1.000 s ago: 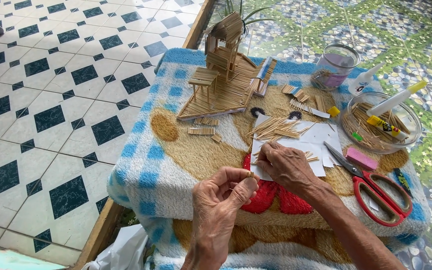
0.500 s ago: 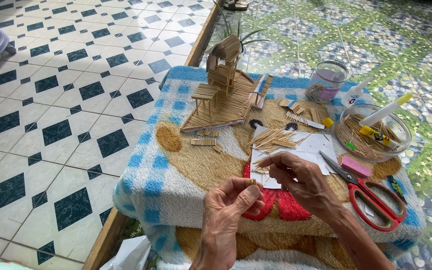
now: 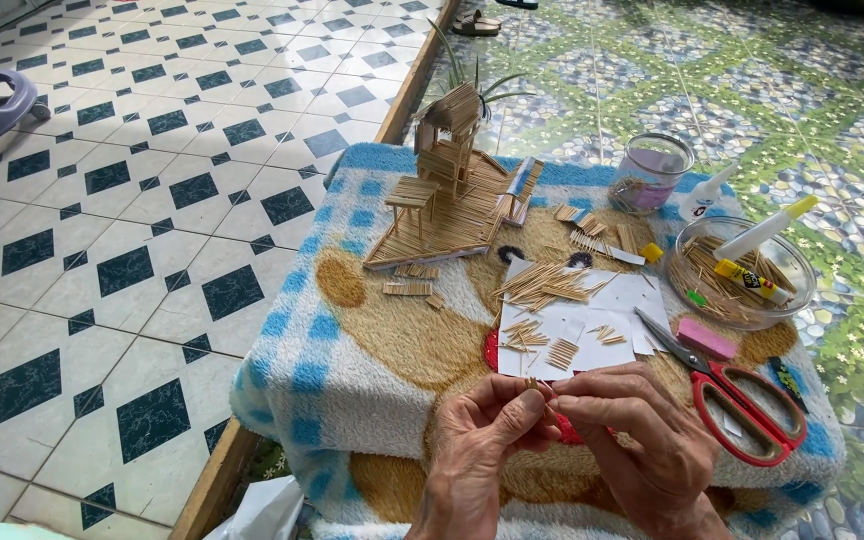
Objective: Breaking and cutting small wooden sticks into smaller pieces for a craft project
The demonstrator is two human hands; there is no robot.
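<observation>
A: Item one, the hands. What do you log?

B: I log the left hand [image 3: 487,435] and right hand [image 3: 642,430] meeting fingertip to fingertip low in the view, both pinched on a few short toothpick pieces [image 3: 537,385], held in the air just above the near edge of the white paper [image 3: 592,320].

A: Item two, the paper's contents?

B: I count several small heaps of cut sticks [image 3: 542,285] lying on it. Red-handled scissors [image 3: 742,395] lie just right of the right hand, a pink eraser [image 3: 707,338] beside the blades.

A: Item three, the far side?

B: I list a toothpick model house [image 3: 447,190] on its stick platform; a glass jar [image 3: 652,172]; a clear round bowl [image 3: 712,300] holding sticks and a yellow-capped glue bottle [image 3: 764,232]. Everything rests on the blue-checked blanket [image 3: 352,360].
</observation>
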